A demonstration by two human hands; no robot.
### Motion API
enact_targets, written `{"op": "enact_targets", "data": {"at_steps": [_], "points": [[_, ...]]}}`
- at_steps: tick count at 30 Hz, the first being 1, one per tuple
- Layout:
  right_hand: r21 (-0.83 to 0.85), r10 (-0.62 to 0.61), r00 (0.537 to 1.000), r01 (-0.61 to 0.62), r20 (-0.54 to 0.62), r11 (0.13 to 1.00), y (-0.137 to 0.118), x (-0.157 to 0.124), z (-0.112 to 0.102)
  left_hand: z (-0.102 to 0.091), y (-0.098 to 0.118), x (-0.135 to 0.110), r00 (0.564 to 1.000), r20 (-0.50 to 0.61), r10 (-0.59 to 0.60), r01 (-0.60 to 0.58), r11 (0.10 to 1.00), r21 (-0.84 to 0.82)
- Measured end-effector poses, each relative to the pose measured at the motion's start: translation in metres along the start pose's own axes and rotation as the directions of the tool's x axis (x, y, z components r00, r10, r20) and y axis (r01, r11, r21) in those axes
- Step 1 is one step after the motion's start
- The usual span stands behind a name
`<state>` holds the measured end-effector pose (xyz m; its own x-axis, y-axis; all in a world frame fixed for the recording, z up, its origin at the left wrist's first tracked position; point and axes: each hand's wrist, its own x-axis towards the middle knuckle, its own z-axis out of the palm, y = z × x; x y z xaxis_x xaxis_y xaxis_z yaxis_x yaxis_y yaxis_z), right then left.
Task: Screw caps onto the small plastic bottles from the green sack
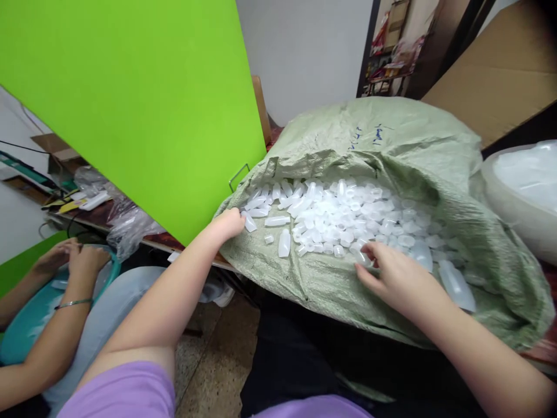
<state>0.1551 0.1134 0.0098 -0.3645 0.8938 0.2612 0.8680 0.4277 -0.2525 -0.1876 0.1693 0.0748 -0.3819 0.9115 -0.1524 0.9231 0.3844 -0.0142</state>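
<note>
A big green woven sack [391,145] lies open in front of me, filled with several small translucent white plastic bottles [331,217]. My left hand [228,223] is closed on the sack's near left rim, with bottles right beside its knuckles. My right hand [387,273] rests on the sack's front lip, fingers curled around a small white bottle [361,255] at the edge of the pile. A larger bottle [284,242] stands loose between my two hands.
A bright green board [130,98] stands at the left. Another person's hands [69,258] work over a teal basin [26,325] at lower left. A cardboard box [500,75] and a clear plastic bag [526,186] sit at right. Cluttered table [100,212] behind the board.
</note>
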Motion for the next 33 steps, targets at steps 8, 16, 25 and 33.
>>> {"op": "enact_targets", "data": {"at_steps": [8,16,25,33], "points": [[0.25,0.007,0.997,0.012,-0.077,0.968,0.0,-0.036,0.01,0.014,0.015,0.035,0.982,0.058,-0.177,0.172,0.982,0.079],[0.398,-0.004,0.997,0.034,-0.077,0.917,0.006,-0.042,0.019,0.028,0.009,0.013,0.998,0.059,0.015,-0.019,0.997,0.079],[0.38,-0.029,0.995,0.064,-0.096,0.923,0.004,-0.044,0.018,0.029,-0.01,0.029,0.992,-0.055,-0.11,0.115,0.989,0.092],[0.368,-0.047,0.995,0.074,-0.083,0.927,0.004,-0.043,0.018,0.032,-0.005,0.016,0.999,-0.038,-0.031,0.034,0.996,0.084]]}}
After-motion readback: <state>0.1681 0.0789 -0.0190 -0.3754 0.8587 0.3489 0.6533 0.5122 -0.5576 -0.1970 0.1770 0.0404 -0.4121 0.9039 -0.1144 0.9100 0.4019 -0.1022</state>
